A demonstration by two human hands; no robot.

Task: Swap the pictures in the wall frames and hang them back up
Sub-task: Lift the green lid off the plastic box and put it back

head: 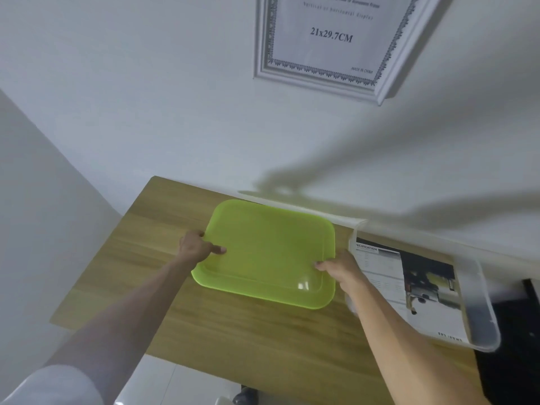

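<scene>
Both hands hold a green tray (268, 252) over the wooden table (175, 287); the left hand (195, 247) has its grip closed on the left rim, the right hand (340, 266) on the right rim. A white frame (336, 45) hangs on the wall above; a printed picture (420, 285) lies in a clear tray (479, 311) at the right.

wooden table (233, 331) set against a white wall, green plastic tray (268, 252) lying flat near its middle, clear plastic tray (482, 311) just to the right at the table's edge, printed sheet (409, 282) lying inside it
</scene>
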